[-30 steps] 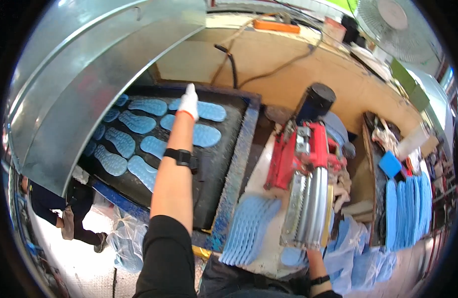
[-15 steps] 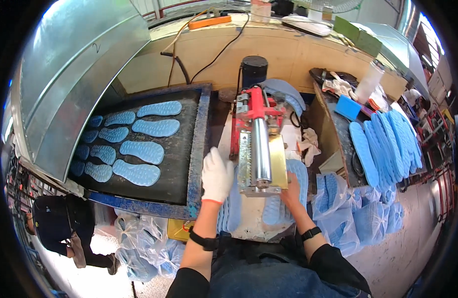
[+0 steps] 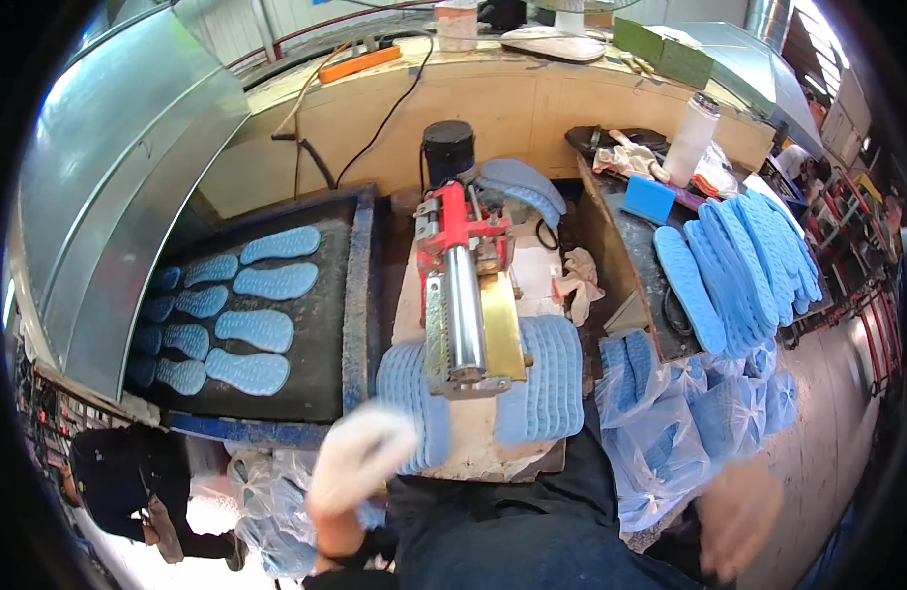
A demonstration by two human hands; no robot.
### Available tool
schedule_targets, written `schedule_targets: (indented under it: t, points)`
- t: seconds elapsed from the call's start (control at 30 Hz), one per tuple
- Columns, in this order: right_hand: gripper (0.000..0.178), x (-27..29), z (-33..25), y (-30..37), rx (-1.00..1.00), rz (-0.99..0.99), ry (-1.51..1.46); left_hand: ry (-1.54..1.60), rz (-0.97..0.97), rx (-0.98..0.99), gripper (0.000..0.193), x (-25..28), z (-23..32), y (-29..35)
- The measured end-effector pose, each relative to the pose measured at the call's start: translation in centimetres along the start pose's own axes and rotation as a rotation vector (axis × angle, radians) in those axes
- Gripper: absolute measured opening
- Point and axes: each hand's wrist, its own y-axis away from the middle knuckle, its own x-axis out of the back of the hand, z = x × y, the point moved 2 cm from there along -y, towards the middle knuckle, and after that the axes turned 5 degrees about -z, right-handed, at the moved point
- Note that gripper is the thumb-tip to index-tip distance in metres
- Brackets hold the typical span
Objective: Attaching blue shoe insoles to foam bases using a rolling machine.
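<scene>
My left hand (image 3: 363, 460), in a white glove, is smeared by motion. It is at the near end of the left stack of blue shoe soles (image 3: 414, 408); whether it touches them I cannot tell. My bare right hand (image 3: 740, 516) is low on the right, beside the bagged soles, also blurred. Ahead of me stands a red-framed machine (image 3: 460, 221) with a shiny metal roller (image 3: 464, 315) and a brass-coloured plate (image 3: 500, 329). To the right of the roller lies another stack of ridged blue soles (image 3: 544, 382).
On the left, several blue soles lie on a dark belt (image 3: 316, 334) beside a sheet-metal hood (image 3: 129, 177). A side table on the right bears piled soles (image 3: 738, 275), a blue block (image 3: 648, 200) and a bottle (image 3: 691, 138). A person (image 3: 129, 482) bends at lower left.
My left hand has moved down from the machine, and my right hand has left its plate for the lower right. The scene has shifted leftward in view. Both sole stacks now show more fully.
</scene>
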Motion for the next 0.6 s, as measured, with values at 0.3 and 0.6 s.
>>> schedule_targets:
  t: [0.3, 0.6]
  points:
    - [0.028, 3.2, -8.8, -10.2, 0.554, -0.800, -0.139, 0.121, -0.178, -0.767, 0.010, 4.2, 1.3, -3.1]
    - [0.021, 2.3, -12.6, -11.4, 0.643, -0.859, 0.146, -0.063, -0.286, -1.041, 0.024, 9.7, 5.7, -4.6]
